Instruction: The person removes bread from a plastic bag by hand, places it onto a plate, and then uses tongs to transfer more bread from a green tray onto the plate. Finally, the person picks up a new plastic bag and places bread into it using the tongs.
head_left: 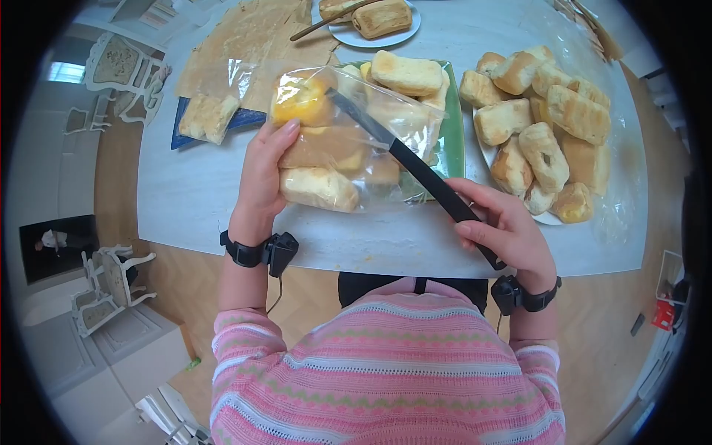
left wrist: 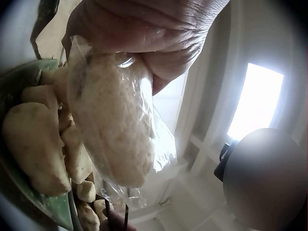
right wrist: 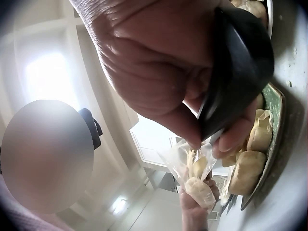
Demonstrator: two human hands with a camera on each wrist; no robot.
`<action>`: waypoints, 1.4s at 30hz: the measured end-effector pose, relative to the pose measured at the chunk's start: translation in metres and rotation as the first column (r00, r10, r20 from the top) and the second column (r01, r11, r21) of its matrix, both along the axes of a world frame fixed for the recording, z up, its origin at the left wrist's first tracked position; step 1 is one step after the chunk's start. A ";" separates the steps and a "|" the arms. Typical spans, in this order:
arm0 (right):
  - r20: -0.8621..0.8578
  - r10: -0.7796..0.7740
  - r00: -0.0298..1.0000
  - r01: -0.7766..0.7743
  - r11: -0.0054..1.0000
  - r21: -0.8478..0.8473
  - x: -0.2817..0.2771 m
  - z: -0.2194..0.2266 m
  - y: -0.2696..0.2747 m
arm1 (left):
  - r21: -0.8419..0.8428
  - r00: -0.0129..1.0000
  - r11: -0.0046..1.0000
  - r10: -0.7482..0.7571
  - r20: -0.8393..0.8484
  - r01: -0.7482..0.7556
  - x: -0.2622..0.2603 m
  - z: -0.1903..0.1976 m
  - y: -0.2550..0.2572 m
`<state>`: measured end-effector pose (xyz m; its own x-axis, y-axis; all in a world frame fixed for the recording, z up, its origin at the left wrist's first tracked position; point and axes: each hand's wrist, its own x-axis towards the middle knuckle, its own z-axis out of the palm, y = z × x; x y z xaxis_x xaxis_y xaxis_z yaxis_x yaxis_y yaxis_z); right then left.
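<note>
bag: clear plastic bag of pastries, held up over the green tray
left hand: my left hand grips the bag's side, fingers curled
right hand: my right hand wraps the black tongs, tips inside the bag
head view only: white plate of pastries, right of the tray
left wrist view: pastry pressed under my fingers

Two hands, one bag, one pair of tongs, three plates of pastries.

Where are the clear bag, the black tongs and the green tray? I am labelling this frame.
clear bag [head_left: 348,141], head view, its front.
black tongs [head_left: 430,182], head view, mid-handle.
green tray [head_left: 454,141], head view, right rim.
</note>
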<state>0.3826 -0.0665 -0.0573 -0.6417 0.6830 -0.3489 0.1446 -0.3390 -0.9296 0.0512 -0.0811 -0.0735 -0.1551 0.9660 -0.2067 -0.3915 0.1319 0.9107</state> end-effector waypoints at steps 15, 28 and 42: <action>0.029 -0.060 0.998 0.060 0.998 0.007 -0.010 -0.004 0.003 | 0.045 0.988 0.990 -0.135 0.076 0.132 -0.002 -0.001 -0.006; 0.014 -0.249 0.968 0.250 0.968 -0.019 0.020 -0.007 -0.001 | 0.021 0.992 0.999 0.044 0.117 -0.046 -0.054 0.000 0.003; 0.151 -0.322 0.935 0.284 0.932 0.225 0.014 -0.001 0.004 | 0.002 0.910 0.968 0.237 0.340 -0.253 -0.089 -0.014 -0.015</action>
